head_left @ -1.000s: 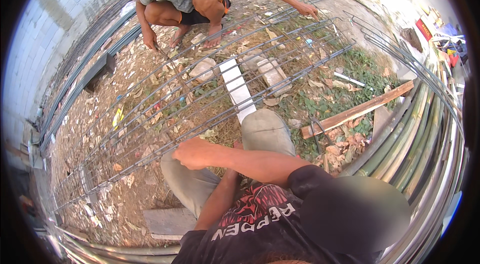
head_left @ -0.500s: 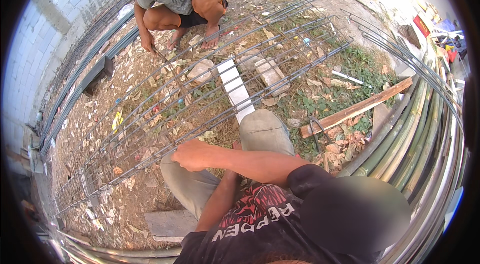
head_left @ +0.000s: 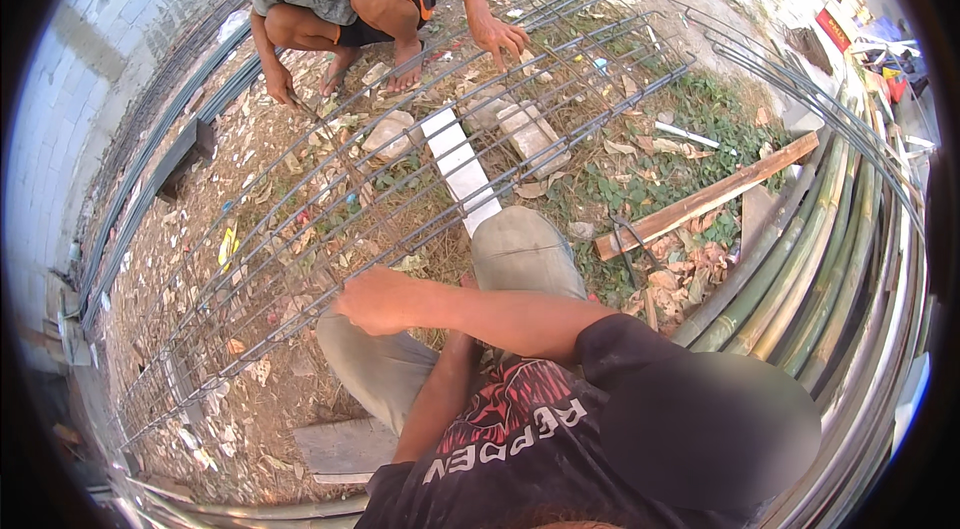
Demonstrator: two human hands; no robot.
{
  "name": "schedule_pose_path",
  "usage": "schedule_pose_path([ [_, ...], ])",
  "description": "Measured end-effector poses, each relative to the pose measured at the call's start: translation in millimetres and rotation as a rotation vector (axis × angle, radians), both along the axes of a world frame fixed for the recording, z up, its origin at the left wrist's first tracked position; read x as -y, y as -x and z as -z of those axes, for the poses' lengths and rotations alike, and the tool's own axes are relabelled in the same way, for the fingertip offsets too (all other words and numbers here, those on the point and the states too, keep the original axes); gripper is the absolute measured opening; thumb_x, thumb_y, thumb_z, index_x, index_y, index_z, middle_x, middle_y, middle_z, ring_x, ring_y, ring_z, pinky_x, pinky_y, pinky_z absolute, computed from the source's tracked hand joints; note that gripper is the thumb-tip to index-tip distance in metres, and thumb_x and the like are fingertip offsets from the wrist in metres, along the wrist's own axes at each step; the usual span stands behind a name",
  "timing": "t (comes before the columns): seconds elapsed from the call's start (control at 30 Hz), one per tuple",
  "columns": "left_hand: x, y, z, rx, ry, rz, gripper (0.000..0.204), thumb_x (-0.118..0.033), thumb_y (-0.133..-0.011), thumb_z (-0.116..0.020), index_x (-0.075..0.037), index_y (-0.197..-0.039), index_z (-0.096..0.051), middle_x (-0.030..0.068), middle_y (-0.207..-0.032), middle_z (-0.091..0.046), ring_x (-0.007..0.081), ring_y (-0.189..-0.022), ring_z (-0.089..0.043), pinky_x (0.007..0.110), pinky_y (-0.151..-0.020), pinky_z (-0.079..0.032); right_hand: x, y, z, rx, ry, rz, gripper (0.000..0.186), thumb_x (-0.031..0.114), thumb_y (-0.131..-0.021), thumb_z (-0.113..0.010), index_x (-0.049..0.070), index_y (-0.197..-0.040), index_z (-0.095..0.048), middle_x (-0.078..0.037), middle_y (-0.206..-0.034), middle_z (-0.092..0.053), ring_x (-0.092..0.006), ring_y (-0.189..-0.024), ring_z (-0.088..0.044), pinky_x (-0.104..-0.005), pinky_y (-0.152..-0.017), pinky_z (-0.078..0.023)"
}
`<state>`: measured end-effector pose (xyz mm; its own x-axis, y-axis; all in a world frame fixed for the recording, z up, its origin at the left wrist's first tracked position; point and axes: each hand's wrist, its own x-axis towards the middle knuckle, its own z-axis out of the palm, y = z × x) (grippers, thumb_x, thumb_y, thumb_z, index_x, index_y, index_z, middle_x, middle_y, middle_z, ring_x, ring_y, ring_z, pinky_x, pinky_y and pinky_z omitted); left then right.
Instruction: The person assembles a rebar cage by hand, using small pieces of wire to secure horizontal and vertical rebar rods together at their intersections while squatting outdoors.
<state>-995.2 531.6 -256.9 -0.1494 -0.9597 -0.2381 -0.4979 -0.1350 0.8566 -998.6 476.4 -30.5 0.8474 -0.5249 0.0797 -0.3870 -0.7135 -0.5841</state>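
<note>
A long cage of tied steel reinforcing bars [head_left: 385, 169] lies slantwise in front of me, above the ground. My right hand [head_left: 372, 300] is closed in a fist at its near edge, by my left knee. What the fist holds is too small or hidden to make out. My left forearm [head_left: 440, 394] passes under my right forearm, which covers most of that hand. Across the cage squats a co-worker [head_left: 350, 4]. The co-worker's one hand [head_left: 497, 37] reaches down to the far bars; the other [head_left: 279, 84] grips a thin rod-like tool.
A white strip [head_left: 458, 164] and a concrete block [head_left: 533, 139] lie beneath the cage. To the right are a wooden plank [head_left: 705, 197], bent bars [head_left: 810, 104] and bamboo poles [head_left: 790, 299]. More bars [head_left: 165, 164] run along the block wall [head_left: 50, 144].
The co-worker's outstretched hand has come down and inward to the far bars of the cage. My view has shifted slightly; my right fist stays at the near edge.
</note>
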Motion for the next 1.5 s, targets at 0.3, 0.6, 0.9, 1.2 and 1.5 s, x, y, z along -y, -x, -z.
schedule_pose_path([
  [0.3,9.2,1.3,6.6,-0.023,0.050,-0.008,0.033,-0.028,-0.093,-0.053,-0.008,-0.117,-0.064,0.0200,-0.117,-0.064,0.0326,-0.117,-0.056,0.045,-0.099,-0.042,13.9,21.7,-14.1,0.148,0.001,0.099,0.014,0.008,-0.071,-0.060,0.003,-0.080,-0.069,-0.017,-0.072,-0.066,-0.0368,-0.075,-0.067,-0.0473,-0.061,-0.052],
  [0.6,-14.1,-5.0,22.3,-0.024,0.068,0.084,0.033,-0.028,-0.093,-0.053,-0.008,-0.117,-0.063,0.0202,-0.117,-0.064,0.0325,-0.118,-0.056,0.045,-0.100,-0.042,36.3,57.6,-36.2,0.381,-0.054,0.176,0.017,0.013,-0.072,-0.057,0.000,-0.081,-0.064,-0.017,-0.065,-0.062,-0.0382,-0.067,-0.065,-0.0483,-0.056,-0.050],
  [0.9,-30.0,-12.9,42.5,-0.022,0.049,0.287,0.033,-0.028,-0.094,-0.053,-0.008,-0.117,-0.063,0.0203,-0.118,-0.064,0.0324,-0.119,-0.055,0.045,-0.101,-0.042,75.8,46.8,5.9,0.136,-0.254,0.139,0.017,0.015,-0.077,-0.057,0.001,-0.084,-0.063,-0.019,-0.069,-0.063,-0.0405,-0.069,-0.065,-0.0489,-0.059,-0.051],
  [1.2,-54.8,-31.6,-1.0,0.202,-0.247,0.683,0.035,-0.028,-0.091,-0.054,-0.006,-0.116,-0.064,0.0219,-0.114,-0.065,0.0353,-0.115,-0.057,0.044,-0.098,-0.044,123.5,62.1,17.7,0.108,-0.418,0.638,0.018,0.020,-0.087,-0.054,0.006,-0.094,-0.064,-0.019,-0.081,-0.066,-0.0410,-0.077,-0.065,-0.0524,-0.066,-0.052],
  [1.5,-39.3,-47.0,-306.6,0.398,-0.626,0.562,0.040,-0.038,-0.089,-0.056,-0.009,-0.113,-0.067,0.0225,-0.103,-0.068,0.0407,-0.099,-0.064,0.046,-0.087,-0.050,28.6,207.3,-111.1,-0.109,-0.552,1.045,0.023,0.025,-0.089,-0.055,0.018,-0.108,-0.066,-0.013,-0.088,-0.068,-0.0354,-0.079,-0.066,-0.0480,-0.067,-0.052],
])
